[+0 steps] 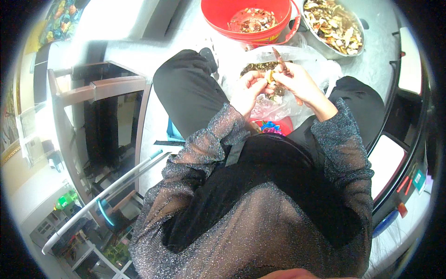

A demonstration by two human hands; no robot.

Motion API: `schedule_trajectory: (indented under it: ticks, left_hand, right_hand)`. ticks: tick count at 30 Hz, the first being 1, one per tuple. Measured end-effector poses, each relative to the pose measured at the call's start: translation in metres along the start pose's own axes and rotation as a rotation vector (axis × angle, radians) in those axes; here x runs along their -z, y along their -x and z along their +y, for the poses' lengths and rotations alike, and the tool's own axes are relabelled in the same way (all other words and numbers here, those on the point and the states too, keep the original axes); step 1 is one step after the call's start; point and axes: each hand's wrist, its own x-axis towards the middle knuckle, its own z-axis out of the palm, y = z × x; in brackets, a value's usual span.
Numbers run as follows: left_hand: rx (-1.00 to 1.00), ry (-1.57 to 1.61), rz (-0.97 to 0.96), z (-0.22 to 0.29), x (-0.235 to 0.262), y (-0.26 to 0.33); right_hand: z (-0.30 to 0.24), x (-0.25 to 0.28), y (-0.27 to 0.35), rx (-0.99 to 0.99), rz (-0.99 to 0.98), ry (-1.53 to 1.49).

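Note:
Both of my hands meet over a clear plastic bag between my knees. My left hand pinches a small yellowish piece, perhaps mushroom, between thumb and fingers. My right hand is closed round what looks like a small knife, its brown pointed end sticking up past the fingers. The fingers of both hands touch or nearly touch at the piece. Dark brown, crumbly bits lie in the bag beneath, partly hidden by my hands.
Beyond the bag stands a red bucket with scraps at its bottom. Right of it, a metal pot holds many cut yellowish-brown pieces. A wood-framed table and a white pole are at left; a black-edged rack is at right.

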Motion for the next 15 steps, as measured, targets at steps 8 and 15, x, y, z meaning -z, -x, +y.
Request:
schedule_trajectory:
  ticks: [8,15]
  left_hand:
    - [0.072,0.119,0.075,0.003,0.004,-0.003]
    - [0.089,0.134,0.055,0.010,0.006,-0.002]
  right_hand:
    - [0.010,0.013,-0.002,0.039,0.039,0.060]
    - [0.021,0.021,-0.007,0.155,0.052,0.407]
